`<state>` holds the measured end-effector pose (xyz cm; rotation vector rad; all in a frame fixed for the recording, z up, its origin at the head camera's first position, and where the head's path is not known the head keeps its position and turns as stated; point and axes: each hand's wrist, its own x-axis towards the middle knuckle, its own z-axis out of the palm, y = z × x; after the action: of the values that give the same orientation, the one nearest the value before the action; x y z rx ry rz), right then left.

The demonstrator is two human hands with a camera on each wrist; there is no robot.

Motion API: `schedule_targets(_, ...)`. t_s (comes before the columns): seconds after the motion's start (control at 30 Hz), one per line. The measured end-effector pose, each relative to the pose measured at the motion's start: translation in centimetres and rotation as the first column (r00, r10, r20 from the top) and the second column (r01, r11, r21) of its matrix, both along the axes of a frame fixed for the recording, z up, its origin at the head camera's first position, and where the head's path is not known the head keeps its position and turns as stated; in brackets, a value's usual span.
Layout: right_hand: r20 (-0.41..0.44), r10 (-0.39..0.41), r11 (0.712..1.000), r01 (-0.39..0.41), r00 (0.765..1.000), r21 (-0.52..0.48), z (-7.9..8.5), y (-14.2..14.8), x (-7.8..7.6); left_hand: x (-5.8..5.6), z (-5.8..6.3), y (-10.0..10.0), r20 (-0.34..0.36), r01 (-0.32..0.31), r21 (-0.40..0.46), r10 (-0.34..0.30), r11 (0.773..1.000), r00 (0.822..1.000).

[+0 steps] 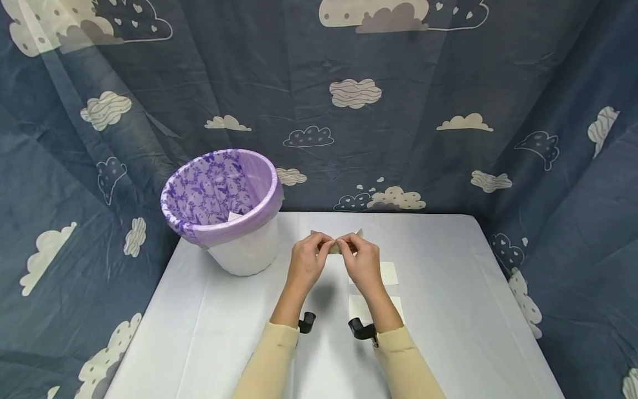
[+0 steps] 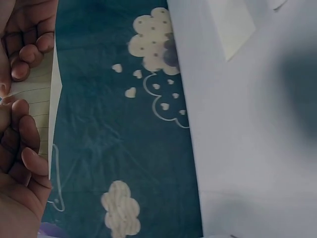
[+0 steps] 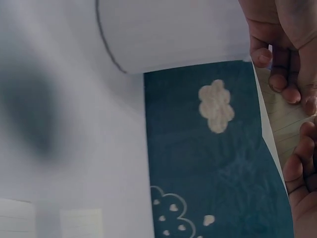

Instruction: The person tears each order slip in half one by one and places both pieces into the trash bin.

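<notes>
A lined sheet of paper [image 1: 335,249] is held up above the far part of the table. My left hand [image 1: 305,263] pinches its near edge between thumb and fingertips. Close beside it, my right hand [image 1: 363,263] pinches the same edge, the two thumbs almost meeting. The left wrist view shows the ruled lines of the paper [image 2: 43,94] between the curled fingers of both hands. From the right wrist, the paper [image 3: 277,119] appears behind the fingers too. Much of the sheet is hidden by the hands.
A white bin [image 1: 244,249] with a purple patterned liner [image 1: 209,188] stands at the back left, a white scrap [image 1: 234,216] inside. Two pale paper pieces, one farther [image 1: 390,273] and one nearer [image 1: 360,310], lie under the right forearm. A cloud-print curtain [image 1: 309,83] surrounds the white table [image 1: 463,310].
</notes>
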<state>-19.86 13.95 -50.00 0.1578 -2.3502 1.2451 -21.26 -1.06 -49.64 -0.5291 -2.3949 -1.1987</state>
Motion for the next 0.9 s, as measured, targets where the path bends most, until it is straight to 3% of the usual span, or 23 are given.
schedule_targets(0.33, -0.045, 0.002, 1.0, -0.003, 0.999, -0.029, 1.4, -0.1, 0.6, 0.8, 1.5, 0.0, -0.029, -0.002, 0.024, 0.003, 1.0, 1.0)
schedule_targets(0.9, -0.062, 0.002, 0.998, -0.006, 0.998, -0.068, 1.7, -0.4, 1.1, 1.1, 1.4, 0.0, -0.088, 0.01, 0.043, -0.006, 0.999, 0.996)
